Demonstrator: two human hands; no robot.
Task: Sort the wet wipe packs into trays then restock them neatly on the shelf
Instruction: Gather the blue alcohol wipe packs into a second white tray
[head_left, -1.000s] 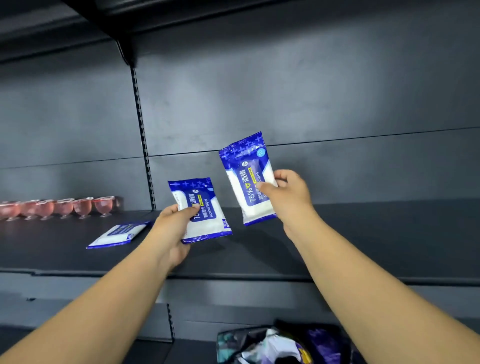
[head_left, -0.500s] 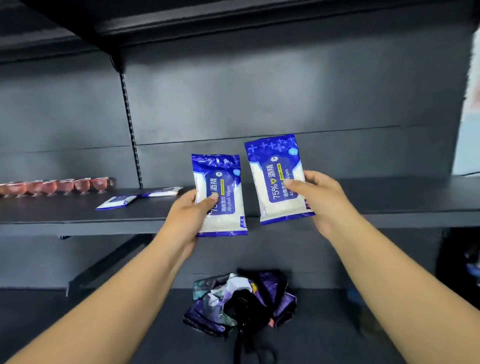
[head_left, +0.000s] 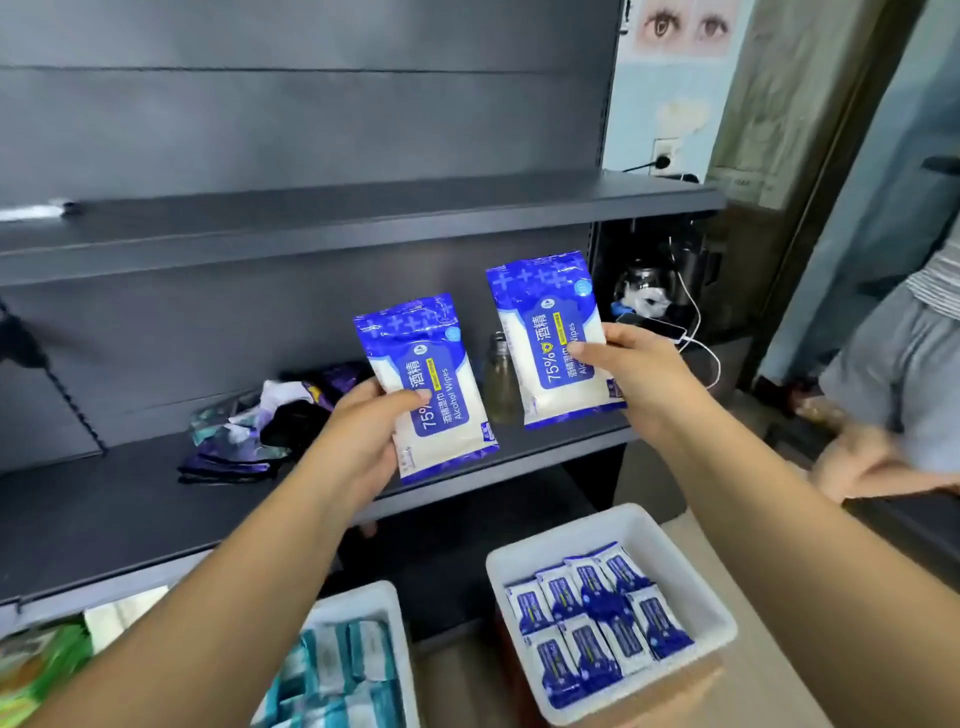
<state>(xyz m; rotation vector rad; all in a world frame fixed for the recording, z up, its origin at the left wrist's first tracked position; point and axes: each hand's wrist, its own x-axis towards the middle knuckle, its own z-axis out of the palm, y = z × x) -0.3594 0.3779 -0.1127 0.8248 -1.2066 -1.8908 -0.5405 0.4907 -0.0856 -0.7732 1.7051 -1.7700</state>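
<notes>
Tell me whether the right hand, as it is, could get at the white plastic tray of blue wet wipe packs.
Probably yes. The white plastic tray of blue wet wipe packs lies open-topped below the right hand, with nothing between. But that hand already grips a blue-and-white alcohol wipe pack, so it could drop that in, not pick another.

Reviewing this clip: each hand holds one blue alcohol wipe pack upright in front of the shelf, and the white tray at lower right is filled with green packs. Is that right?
Not quite. The head view shows the left hand and right hand each holding a blue alcohol wipe pack, left and right, upright before the shelf. But the white tray at lower right holds blue packs of the same kind, not green ones.
</notes>
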